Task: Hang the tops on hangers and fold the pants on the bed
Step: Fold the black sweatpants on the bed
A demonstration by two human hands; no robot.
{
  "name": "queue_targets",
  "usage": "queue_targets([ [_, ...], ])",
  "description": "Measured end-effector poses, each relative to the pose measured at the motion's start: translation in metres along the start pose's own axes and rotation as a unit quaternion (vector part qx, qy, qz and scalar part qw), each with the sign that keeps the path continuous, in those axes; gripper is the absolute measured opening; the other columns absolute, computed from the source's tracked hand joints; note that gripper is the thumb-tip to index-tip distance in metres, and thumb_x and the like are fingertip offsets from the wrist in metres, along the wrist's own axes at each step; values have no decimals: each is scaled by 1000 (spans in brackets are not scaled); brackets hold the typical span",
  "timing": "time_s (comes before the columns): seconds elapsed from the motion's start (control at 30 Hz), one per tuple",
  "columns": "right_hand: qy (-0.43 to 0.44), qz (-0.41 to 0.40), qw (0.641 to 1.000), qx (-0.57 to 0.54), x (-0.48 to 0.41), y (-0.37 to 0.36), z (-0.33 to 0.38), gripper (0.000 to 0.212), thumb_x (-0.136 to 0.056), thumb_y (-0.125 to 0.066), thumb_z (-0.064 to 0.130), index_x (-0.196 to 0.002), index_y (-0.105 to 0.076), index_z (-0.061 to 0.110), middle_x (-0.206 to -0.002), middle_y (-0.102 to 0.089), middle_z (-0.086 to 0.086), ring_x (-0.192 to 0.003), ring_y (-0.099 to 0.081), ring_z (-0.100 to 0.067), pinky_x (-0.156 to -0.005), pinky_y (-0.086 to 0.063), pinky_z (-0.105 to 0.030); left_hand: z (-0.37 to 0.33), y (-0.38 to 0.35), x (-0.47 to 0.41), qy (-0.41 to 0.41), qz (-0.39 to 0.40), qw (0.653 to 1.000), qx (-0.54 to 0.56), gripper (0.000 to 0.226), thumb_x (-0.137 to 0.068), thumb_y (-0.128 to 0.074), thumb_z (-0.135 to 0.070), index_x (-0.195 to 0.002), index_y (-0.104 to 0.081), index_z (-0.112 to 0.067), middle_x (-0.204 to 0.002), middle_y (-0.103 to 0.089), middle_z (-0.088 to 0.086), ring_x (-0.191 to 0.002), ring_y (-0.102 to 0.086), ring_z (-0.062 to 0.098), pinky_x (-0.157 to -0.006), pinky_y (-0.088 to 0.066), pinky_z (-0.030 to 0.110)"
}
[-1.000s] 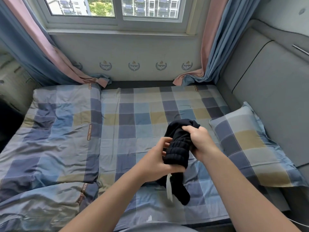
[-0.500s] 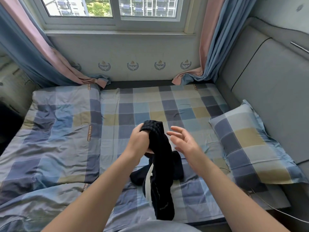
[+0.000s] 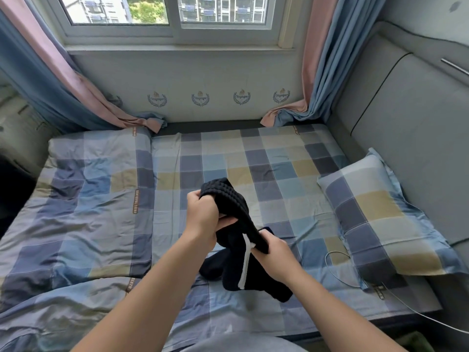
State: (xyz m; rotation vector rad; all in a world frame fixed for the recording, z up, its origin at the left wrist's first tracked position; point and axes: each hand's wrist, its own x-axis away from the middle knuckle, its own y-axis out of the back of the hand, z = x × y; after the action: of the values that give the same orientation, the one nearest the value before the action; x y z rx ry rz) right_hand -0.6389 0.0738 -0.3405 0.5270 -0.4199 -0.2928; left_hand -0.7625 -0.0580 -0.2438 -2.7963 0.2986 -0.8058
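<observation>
Half a second back the right hand (image 3: 272,257) hung open beside the cloth; now its grip has closed on the lower end of the ribbed waistband, while the left hand (image 3: 203,219) stays fisted on the upper end. Between them the black pants (image 3: 228,260), white stripe showing, hang bunched, legs trailing onto the checked bed (image 3: 266,158). Folded duvet (image 3: 76,204) lies left, pillow (image 3: 380,214) right, a thin cable (image 3: 337,275) near it.
</observation>
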Motion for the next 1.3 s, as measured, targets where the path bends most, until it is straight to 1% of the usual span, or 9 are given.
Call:
queue_targets([
  [0.13, -44, 16, 999, 14, -12, 30, -11, 16, -88, -74, 28, -86, -59, 23, -78, -66, 3, -74, -61, -18, -69, -46, -32, 3, 24, -15, -10, -17, 994, -103, 62, -92, -34, 8, -143, -36, -28, -126, -53, 15, -99, -67, 38, -56, -61, 40],
  [0.3, -22, 57, 998, -12, -18, 80, 3, 18, -86, -78, 17, -95, -62, 15, -76, -63, 1, -61, -54, -6, -64, -41, -22, 15, 52, -34, -47, -18, 936, -349, 39, -82, -35, 7, -92, -64, -16, -100, -64, 14, -93, -62, 35, -66, -62, 47],
  [0.47, 27, 63, 998, 10, -25, 108, 39, 20, -93, -64, 0, -107, -68, 13, -100, -71, -18, -80, -59, -22, -75, -45, -32, 34, 57, -37, -58, 5, 769, -636, 17, -83, -49, -13, -96, -58, -21, -116, -48, 5, -108, -48, 29, -80, -43, 34],
  [0.6, 75, 91, 993, -12, -26, 106, 80, 21, -95, -61, 7, -110, -73, 17, -100, -75, 2, -95, -69, -13, -89, -51, -27, 50, 40, -33, -179, 54, 677, -712, 38, -83, -66, -35, -118, -53, -30, -143, -40, -3, -128, -41, 25, -92, -42, 38],
  [0.7, 97, 103, 990, 26, -32, 99, 102, 20, -95, -59, 17, -105, -76, 24, -98, -75, 6, -100, -68, -18, -92, -51, -34, 60, 18, -24, -235, 129, 727, -633, 45, -87, -64, -41, -127, -45, -33, -130, -57, -9, -111, -59, 22, -84, -52, 39],
  [0.8, 113, 120, 981, 106, -40, 94, 113, 22, -92, -57, 27, -103, -76, 31, -96, -74, 8, -98, -66, -19, -90, -53, -37, 64, 6, -17, -237, 120, 781, -566, 32, -85, -52, -17, -114, -48, -29, -96, -69, 0, -83, -63, 30, -68, -56, 46],
  [0.93, 52, 113, 954, 274, -54, 103, 102, 49, -90, -43, -3, -121, -69, 25, -108, -66, 1, -90, -61, -24, -66, -51, -28, 40, 19, -25, -184, 50, 848, -495, 24, -77, -42, 2, -91, -52, -15, -78, -61, 11, -66, -57, 30, -58, -49, 41],
  [1.13, 21, 10, 919, 394, -64, 81, 57, 50, -86, -43, -4, -120, -65, 26, -118, -67, 1, -111, -58, -26, -97, -41, -39, 15, 34, -39, -165, -9, 852, -497, 28, -81, -39, 5, -99, -55, -11, -87, -59, 9, -71, -54, 20, -54, -38, 31],
  [1.3, -26, -84, 914, 395, -64, 83, 10, 33, -85, -48, 0, -98, -64, 25, -99, -69, -2, -90, -55, -26, -76, -39, -33, 13, 80, -57, -135, -75, 833, -531, 25, -78, -44, 2, -91, -59, -14, -81, -62, 8, -77, -59, 28, -63, -48, 35],
])
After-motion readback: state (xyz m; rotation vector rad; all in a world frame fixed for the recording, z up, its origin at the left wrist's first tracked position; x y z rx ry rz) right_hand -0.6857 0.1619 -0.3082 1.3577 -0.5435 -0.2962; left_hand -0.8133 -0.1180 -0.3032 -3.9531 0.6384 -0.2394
